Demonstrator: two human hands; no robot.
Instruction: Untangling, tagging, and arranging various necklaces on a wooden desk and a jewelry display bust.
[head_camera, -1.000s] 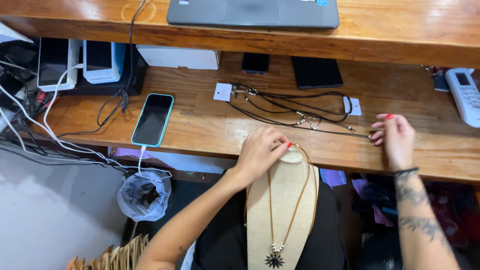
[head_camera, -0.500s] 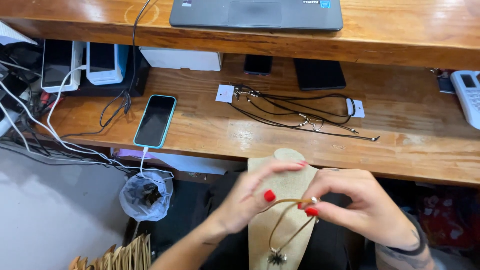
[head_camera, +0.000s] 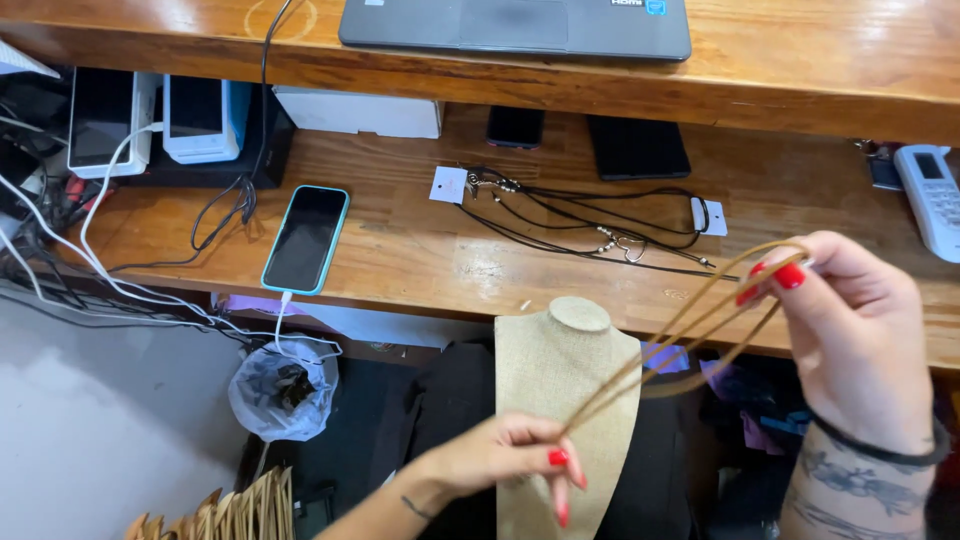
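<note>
1. Fingers: the left hand (head_camera: 500, 462) pinches one end of a tan cord necklace (head_camera: 680, 330) between thumb and fingertips; the right hand (head_camera: 855, 340) grips the other end, fingers closed around the looped strands.
2. Cord position: the tan cord necklace runs taut on a diagonal — low at the left hand, high at the right hand — and passes in front of the burlap bust stand (head_camera: 560, 400).
3. Bust stand: upright, below the front edge of the wooden desk (head_camera: 420, 250), between the two hands; the left hand overlaps its lower part.
4. Desk surface: black cord necklaces (head_camera: 590, 215) with small white tags lie spread out beyond the bust stand, well apart from both hands.
5. Further items: a phone in a light-blue case (head_camera: 306, 238) lies face up to the left, cable attached; a grey laptop (head_camera: 515, 25) sits on the upper shelf.
6. Below the desk — a grey plastic bag (head_camera: 280, 390) hangs near the cables.
</note>
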